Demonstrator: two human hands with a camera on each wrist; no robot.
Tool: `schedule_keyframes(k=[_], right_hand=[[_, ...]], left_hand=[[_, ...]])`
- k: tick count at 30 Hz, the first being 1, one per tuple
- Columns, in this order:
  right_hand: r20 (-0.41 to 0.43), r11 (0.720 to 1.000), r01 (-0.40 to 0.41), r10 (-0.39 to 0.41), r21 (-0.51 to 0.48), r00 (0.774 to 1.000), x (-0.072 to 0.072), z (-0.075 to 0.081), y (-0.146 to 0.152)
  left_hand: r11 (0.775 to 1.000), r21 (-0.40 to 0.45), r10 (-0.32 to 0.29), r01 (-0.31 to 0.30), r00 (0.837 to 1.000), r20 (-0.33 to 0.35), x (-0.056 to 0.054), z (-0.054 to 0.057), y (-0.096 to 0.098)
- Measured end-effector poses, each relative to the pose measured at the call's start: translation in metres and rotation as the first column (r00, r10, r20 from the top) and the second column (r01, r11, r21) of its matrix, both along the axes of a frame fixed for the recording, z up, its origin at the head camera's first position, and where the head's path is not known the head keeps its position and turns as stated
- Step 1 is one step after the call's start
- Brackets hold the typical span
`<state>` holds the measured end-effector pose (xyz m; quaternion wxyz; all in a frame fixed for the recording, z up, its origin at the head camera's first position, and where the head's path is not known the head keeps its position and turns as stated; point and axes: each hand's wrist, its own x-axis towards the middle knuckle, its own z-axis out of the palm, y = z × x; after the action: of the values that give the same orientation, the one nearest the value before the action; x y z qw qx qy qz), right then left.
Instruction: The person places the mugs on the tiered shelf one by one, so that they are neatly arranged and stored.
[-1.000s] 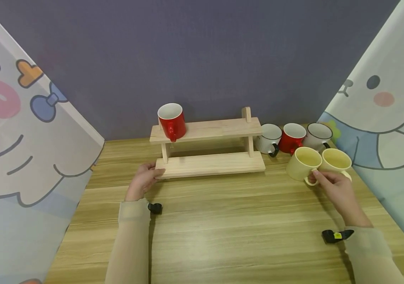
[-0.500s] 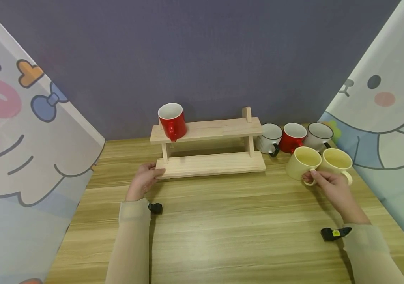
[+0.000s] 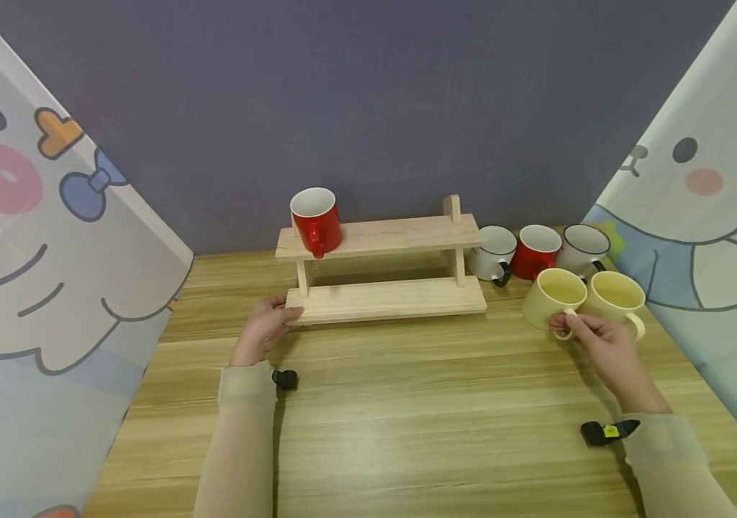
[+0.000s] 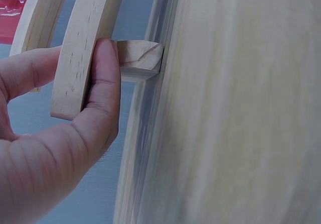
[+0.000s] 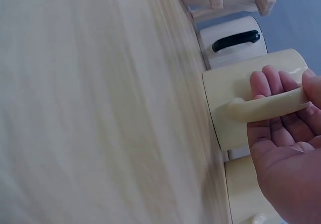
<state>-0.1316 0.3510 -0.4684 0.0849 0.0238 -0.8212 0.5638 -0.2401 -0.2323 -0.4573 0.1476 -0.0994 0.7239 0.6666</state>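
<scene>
My left hand (image 3: 263, 327) pinches the left end of the lower board of a two-tier wooden shelf (image 3: 388, 298); in the left wrist view the thumb and a finger lie on either side of that board (image 4: 83, 58). A red mug (image 3: 317, 223) stands on the upper tier's left end, its handle facing forward. My right hand (image 3: 611, 352) holds the handle of a yellow mug (image 3: 546, 298) at the right. In the right wrist view, fingers pass through the handle (image 5: 271, 106) with the thumb on it. The mug stands upright on the table.
A second yellow mug (image 3: 613, 291) stands right beside the held one. Behind them, a white mug (image 3: 490, 259), another red mug (image 3: 530, 260) and a further white mug (image 3: 579, 252) line the grey back wall (image 3: 368, 108). Printed panels flank the wooden table (image 3: 368, 432).
My right wrist has shifted slightly left while the hand stays at the yellow mug's handle. The left hand and shelf look unmoved, apart from a small shift of the whole view.
</scene>
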Motion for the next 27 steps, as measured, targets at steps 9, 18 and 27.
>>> schedule_keyframes(k=[9,18,27], right_hand=[[0.017,0.998,0.052,-0.051,-0.044,0.999,0.005,0.002,-0.01],[-0.038,0.982,0.008,-0.015,-0.189,0.999,0.009,0.017,-0.022],[-0.091,0.968,-0.008,-0.016,-0.251,0.996,0.009,0.045,-0.044]], left_hand=[[1.0,0.012,-0.001,0.001,1.0,-0.004,0.0,-0.001,0.001],[1.0,0.006,-0.015,0.016,1.0,-0.006,-0.001,-0.002,0.0],[1.0,0.018,-0.006,0.006,1.0,0.0,0.0,-0.001,0.0]])
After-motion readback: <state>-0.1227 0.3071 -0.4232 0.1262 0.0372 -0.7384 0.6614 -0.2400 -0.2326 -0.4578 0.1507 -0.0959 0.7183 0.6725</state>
